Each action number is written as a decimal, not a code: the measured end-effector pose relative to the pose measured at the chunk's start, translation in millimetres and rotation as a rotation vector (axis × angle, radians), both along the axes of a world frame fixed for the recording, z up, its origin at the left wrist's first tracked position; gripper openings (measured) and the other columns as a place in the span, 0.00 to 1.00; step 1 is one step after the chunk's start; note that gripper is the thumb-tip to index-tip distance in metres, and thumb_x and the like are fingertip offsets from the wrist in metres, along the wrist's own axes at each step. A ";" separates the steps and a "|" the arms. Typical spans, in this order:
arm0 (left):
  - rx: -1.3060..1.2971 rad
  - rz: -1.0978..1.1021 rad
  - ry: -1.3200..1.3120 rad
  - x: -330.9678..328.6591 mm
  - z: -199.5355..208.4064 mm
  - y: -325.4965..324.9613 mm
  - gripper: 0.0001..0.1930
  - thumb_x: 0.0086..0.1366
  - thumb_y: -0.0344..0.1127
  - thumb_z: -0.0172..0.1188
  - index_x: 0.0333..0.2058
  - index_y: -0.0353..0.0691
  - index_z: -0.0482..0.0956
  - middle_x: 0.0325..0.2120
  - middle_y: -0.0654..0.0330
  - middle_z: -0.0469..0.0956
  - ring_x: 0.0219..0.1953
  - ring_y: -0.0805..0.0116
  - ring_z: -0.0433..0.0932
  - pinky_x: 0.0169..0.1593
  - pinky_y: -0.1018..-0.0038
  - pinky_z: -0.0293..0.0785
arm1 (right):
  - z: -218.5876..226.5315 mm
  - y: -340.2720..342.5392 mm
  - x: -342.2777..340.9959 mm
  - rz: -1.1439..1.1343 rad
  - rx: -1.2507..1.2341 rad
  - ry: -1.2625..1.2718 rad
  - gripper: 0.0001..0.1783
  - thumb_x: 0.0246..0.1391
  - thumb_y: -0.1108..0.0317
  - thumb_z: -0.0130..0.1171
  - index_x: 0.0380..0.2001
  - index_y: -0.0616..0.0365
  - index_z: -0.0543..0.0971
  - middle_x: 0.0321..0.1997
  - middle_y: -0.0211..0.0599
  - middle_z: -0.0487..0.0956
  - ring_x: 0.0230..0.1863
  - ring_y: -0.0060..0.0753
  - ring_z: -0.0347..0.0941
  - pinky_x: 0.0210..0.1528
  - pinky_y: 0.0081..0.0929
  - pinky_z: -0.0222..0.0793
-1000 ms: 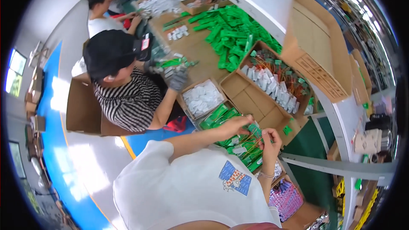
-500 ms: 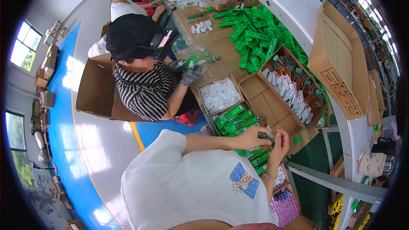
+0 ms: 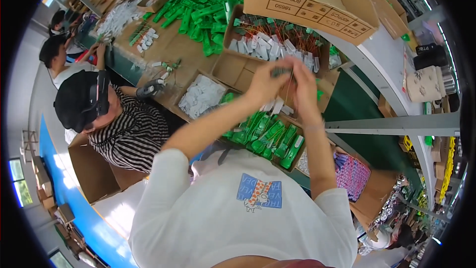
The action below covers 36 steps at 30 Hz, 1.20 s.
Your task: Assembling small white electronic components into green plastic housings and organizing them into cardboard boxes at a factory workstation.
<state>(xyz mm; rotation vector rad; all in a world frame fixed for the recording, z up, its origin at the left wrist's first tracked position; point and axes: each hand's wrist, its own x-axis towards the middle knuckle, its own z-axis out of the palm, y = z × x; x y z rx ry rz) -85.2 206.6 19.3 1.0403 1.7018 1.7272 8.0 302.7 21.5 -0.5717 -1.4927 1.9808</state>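
My left hand (image 3: 267, 83) and my right hand (image 3: 302, 87) are close together above the cardboard boxes, fingers closed. Pinched in my left fingers is a small dark green circuit board (image 3: 280, 72), partly hidden and blurred. A thin wire runs down beside my right fingers. White rectangular blocks (image 3: 276, 105) show just under the hands; whether they hang from the wires I cannot tell. Nearer to me, a box holds green plastic housings (image 3: 270, 136), some with wires in them. Beyond my hands, a cardboard box (image 3: 229, 39) holds white blocks with red wires and green boards.
Green housings (image 3: 198, 15) are heaped at the back. A box of white plastic pieces (image 3: 202, 95) stands left, beside a co-worker in a striped top (image 3: 131, 134). A large carton (image 3: 307, 7) sits on the shelf above. A metal bar (image 3: 391, 125) crosses at the right.
The view has swung to the right. My hands have lifted away from the box of green housings and now show above the boxes, still around the board. The co-worker's gloved hand has moved apart from the green part.
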 end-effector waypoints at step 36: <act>-0.019 -0.125 0.324 59.2 32.4 -138.3 0.17 0.57 0.22 0.59 0.47 0.37 0.75 0.41 0.54 0.77 0.42 0.60 0.77 0.45 0.73 0.72 | 49.6 -64.0 117.7 0.141 1.063 -0.268 0.17 0.35 0.76 0.67 0.33 0.57 0.75 0.30 0.36 0.76 0.28 0.37 0.74 0.30 0.26 0.69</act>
